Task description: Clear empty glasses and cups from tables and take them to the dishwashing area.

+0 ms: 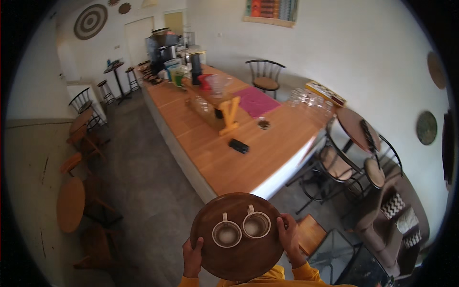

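Note:
A round brown tray (pixel 239 263) is held level in front of me at the bottom middle. My left hand (pixel 192 256) grips its left rim, thumb on top. On the opposite rim my right hand (pixel 289 237) is closed the same way; the fingers beneath the tray are hidden. Two pale cups stand side by side on the tray, handles pointing away from me: the left cup (pixel 226 234) and the right cup (pixel 256 225). Each looks to have a little pale residue or liquid inside; I cannot tell which.
Just beyond the tray runs a long wooden counter (pixel 229 172) bearing a black object (pixel 238 146), a small glass dish (pixel 263 124), a pink cloth (pixel 256 101) and several glasses (pixel 311 99). Chairs and a grey sofa (pixel 382 234) stand right; wooden tables (pixel 71 204) line the left.

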{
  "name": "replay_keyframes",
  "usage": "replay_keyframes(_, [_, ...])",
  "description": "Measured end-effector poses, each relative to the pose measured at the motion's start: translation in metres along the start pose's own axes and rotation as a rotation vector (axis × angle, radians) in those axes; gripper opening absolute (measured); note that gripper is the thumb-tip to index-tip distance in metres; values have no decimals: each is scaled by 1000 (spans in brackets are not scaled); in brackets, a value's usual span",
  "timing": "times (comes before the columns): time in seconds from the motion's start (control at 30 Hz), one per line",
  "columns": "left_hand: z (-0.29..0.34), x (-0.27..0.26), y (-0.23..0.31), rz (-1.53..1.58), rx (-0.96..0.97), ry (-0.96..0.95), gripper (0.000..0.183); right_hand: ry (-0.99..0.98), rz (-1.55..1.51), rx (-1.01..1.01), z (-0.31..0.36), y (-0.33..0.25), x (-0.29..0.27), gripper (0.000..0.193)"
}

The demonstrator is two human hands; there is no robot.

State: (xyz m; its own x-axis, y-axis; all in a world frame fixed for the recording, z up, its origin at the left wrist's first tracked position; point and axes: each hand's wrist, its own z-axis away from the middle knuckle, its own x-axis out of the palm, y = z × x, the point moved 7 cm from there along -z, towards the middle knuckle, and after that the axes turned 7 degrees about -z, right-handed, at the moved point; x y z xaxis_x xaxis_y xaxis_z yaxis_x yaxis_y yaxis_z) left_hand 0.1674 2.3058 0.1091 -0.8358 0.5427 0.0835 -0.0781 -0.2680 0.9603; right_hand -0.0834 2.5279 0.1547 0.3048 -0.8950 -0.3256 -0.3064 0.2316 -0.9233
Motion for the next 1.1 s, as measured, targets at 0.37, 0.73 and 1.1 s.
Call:
replay_keyframes(0.37, [-233, -164, 70, 75, 11, 231, 38, -246, -169, 41, -163, -46, 320, 21])
replay_keyframes(0.73, [-451, -347, 152, 118, 38, 330, 41, -354, -141, -66, -280, -143, 617, 19])
replay_keyframes(1.1, [-686, -518, 223, 59, -3, 282, 43, -326, -134, 9, -379, -205, 873, 22])
